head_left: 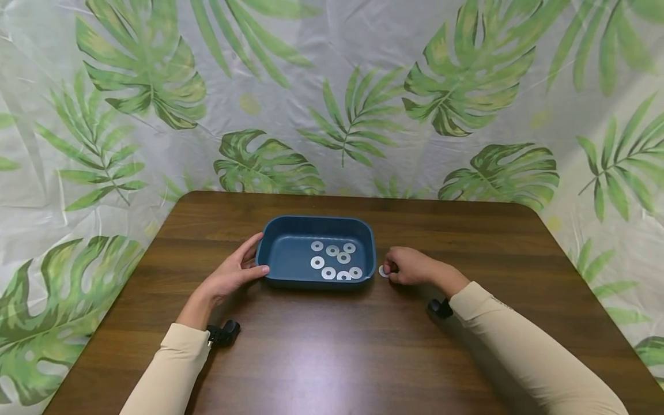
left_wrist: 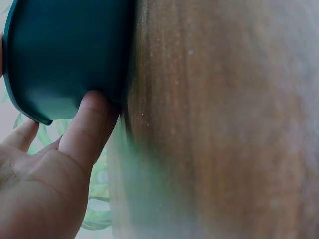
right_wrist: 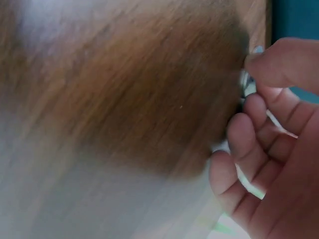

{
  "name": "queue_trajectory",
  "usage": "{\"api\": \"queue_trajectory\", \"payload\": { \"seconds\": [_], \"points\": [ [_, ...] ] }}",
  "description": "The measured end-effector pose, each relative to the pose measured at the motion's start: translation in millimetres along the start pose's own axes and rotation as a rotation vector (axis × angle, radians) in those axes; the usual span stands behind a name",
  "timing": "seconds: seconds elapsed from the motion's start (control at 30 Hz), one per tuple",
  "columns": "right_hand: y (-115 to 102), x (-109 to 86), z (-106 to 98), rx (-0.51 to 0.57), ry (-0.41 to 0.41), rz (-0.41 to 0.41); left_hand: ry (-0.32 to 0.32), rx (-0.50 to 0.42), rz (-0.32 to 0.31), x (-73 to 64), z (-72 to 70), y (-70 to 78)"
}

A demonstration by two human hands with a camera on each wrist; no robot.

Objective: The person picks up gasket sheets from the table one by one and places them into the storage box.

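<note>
A blue rectangular tub (head_left: 290,282) sits on the table, with several flat silver washers (head_left: 317,263) lying in its middle and right part. My left hand (head_left: 233,275) grips the tub's left end, the thumb at the front corner of the rim. In the left wrist view, fingers of the left hand (left_wrist: 55,169) touch the rim and the lower outer wall. Just right of the tub, my right hand (head_left: 412,266) pinches one more washer (head_left: 383,271) between thumb and index finger. Seen from the right wrist, that washer (right_wrist: 244,79) is mostly covered by the fingertips, and the other fingers curl below.
The dark brown wooden table (head_left: 332,346) reaches back to a pale curtain (head_left: 363,34) printed with green leaves. Black straps with small devices are worn on both wrists, the left device (head_left: 228,331) and the right device (head_left: 440,308) hanging close over the tabletop.
</note>
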State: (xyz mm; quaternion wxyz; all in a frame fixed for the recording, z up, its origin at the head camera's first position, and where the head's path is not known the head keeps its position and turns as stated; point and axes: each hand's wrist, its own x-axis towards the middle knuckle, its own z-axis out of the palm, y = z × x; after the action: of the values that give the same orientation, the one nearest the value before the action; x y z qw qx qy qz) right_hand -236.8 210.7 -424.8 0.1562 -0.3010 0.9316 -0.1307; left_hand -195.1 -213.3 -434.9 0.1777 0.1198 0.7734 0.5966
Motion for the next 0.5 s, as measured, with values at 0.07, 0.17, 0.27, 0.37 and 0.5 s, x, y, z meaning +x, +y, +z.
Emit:
{"api": "queue_trajectory", "payload": {
  "seconds": [0.07,0.17,0.27,0.37,0.5],
  "points": [
    [-0.1,-0.1,0.9,0.011,0.007,0.014,-0.002,-0.001,0.000,0.2,0.5,0.0],
    [1.9,0.1,1.8,0.035,0.023,0.023,-0.007,0.000,0.000,0.4,1.1,-0.4],
    [3.9,1.3,1.3,0.057,0.021,0.016,-0.007,-0.008,-0.002,0.0,0.9,-0.8],
    [5.6,2.7,-0.6,0.055,0.007,0.000,-0.007,-0.008,0.001,-0.1,0.1,-1.2],
    [8.0,5.5,-3.5,0.044,-0.006,-0.014,-0.006,-0.011,0.004,0.4,-1.4,-1.3]
  ]
}}
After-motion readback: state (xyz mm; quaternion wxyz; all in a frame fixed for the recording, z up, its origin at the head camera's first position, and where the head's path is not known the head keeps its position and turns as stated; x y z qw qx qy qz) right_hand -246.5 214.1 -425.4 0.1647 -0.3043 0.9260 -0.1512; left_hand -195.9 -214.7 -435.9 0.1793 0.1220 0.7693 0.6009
